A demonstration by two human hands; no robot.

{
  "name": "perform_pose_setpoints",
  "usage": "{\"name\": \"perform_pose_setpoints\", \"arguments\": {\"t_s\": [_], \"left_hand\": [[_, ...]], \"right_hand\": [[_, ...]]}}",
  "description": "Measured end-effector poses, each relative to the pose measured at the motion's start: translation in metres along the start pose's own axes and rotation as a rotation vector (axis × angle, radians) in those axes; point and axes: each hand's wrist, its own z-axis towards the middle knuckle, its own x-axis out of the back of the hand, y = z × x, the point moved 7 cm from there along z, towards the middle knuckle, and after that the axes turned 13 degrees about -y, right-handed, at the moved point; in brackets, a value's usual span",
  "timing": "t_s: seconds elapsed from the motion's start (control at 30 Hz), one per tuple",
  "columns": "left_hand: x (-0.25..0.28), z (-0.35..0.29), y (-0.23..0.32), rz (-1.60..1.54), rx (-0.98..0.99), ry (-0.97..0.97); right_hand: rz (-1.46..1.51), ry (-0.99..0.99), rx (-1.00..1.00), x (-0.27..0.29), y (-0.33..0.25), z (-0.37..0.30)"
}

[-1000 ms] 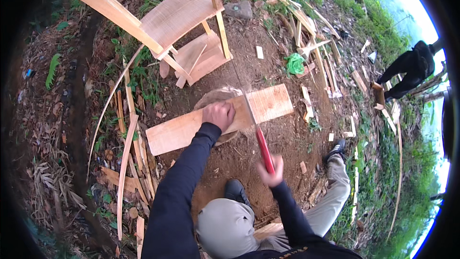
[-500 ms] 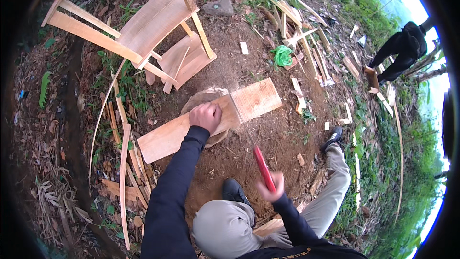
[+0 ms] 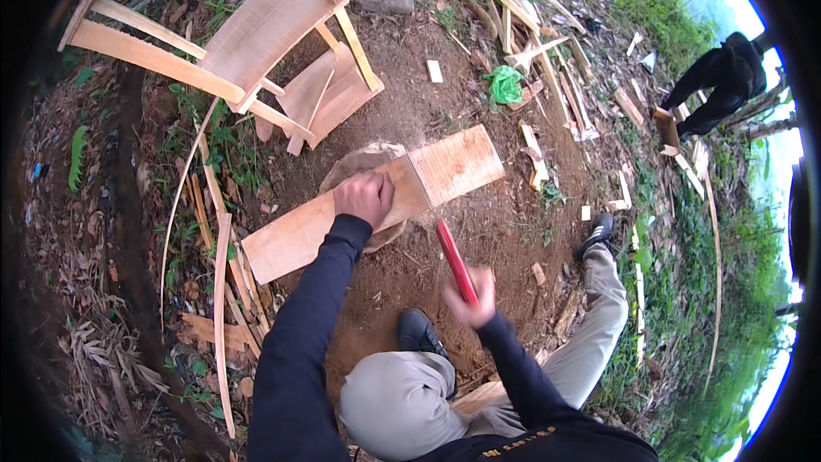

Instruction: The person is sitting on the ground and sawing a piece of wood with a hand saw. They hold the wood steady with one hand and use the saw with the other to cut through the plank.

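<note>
A pale wooden board point(image 3: 291, 235) lies slantwise across a round tree stump point(image 3: 363, 156). My left hand point(image 3: 363, 198) is closed on the board's middle, its knuckles up and bearing down on the wood. My right hand point(image 3: 470, 298) is wrapped round the red handle of a handsaw point(image 3: 457, 262), on the near side of the board. The saw's thin blade is edge-on and hardly shows. A narrow straight line crosses the board where the blade meets it, with the board's right part point(image 3: 457, 164) beyond. Sawdust is scattered beside the line.
A wooden chair-like frame point(image 3: 265, 30) stands at the upper left. Long strips point(image 3: 221, 316) lie left of my arm. Several offcuts and a green plastic bag point(image 3: 504, 85) lie on the dirt to the right. Another person in dark clothes point(image 3: 723, 81) bends over wood at the far right.
The saw and my right hand have moved forward, up and slightly left, toward the board. My left hand stays on the board.
</note>
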Motion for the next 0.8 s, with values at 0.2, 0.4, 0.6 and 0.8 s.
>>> {"name": "perform_pose_setpoints", "arguments": {"t_s": [0.2, 0.4, 0.6, 0.8], "left_hand": [[0.002, -0.002, -0.008, 0.01, -0.013, -0.031], [-0.004, 0.003, 0.002, -0.016, -0.029, -0.003], [-0.002, -0.002, -0.007, -0.004, -0.041, -0.031], [-0.004, 0.003, 0.001, 0.013, 0.006, -0.041]], "right_hand": [[0.045, -0.038, 0.006, 0.0, -0.003, -0.054], [-0.069, 0.014, -0.002, 0.0, 0.015, 0.034], [-0.011, -0.007, 0.065, 0.007, -0.009, -0.081], [0.045, -0.006, -0.01, 0.005, 0.008, 0.011]]}}
